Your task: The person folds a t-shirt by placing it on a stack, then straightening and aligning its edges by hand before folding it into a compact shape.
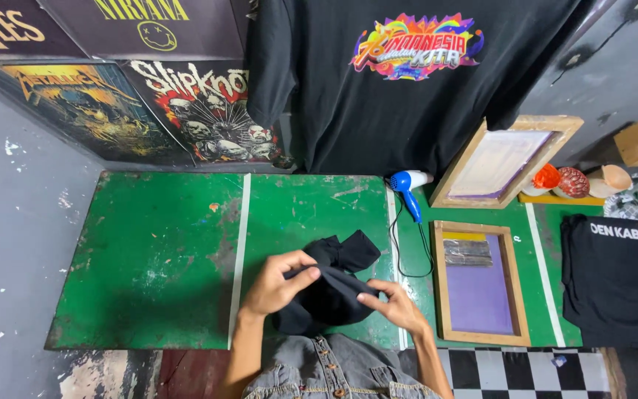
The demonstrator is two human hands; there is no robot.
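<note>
A bunched garment (331, 284) lies on the counter (149, 258) near its front edge, held between the left hand (278, 284) and the right hand (396, 304). To its right, a hair dryer (407, 185) rests toward the back of the counter, and a framed screen (478, 282) lies flat in front of a second screen (503, 161) that leans up behind it. Farther right lies a folded shirt (618, 277). Behind the counter, a T-shirt (407, 74) hangs on the wall, with posters (149, 103) to its left.
</note>
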